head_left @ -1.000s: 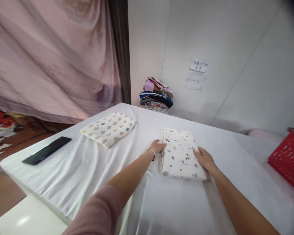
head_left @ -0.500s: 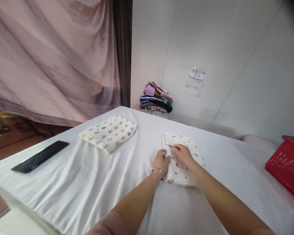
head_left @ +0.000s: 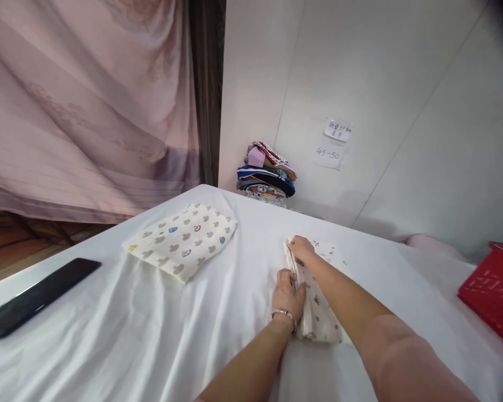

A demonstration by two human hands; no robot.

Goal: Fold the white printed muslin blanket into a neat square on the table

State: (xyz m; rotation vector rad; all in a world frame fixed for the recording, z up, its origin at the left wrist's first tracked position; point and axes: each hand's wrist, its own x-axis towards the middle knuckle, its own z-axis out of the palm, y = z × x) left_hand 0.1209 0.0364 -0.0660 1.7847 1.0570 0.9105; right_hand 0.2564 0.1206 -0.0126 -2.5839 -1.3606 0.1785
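A folded white cloth (head_left: 321,312) printed with small dark motifs lies on the white-covered table (head_left: 243,335). My right hand (head_left: 300,247) pinches the far end of its left edge. Nearer to me, my left hand (head_left: 288,293), with a bracelet at the wrist, grips the same edge, thumb on top and fingers at the side. The layers along that edge stand slightly raised. My right forearm hides part of the cloth's right side. To the left rests a second folded white cloth (head_left: 184,241) with grey, blue and red mushroom-like prints, untouched.
A flat black glossy slab (head_left: 37,298) lies at the table's left. Behind the far edge rises a stack of folded clothes (head_left: 266,173) against the wall. A red basket (head_left: 492,290) stands at the right. Paper notes (head_left: 329,156) hang on the wall, and a pink curtain (head_left: 88,111) hangs at left.
My right hand has moved from the cloth's middle to the far end of its left edge. That edge has been lifted and shifted right, along with my left hand. The view has moved slightly.
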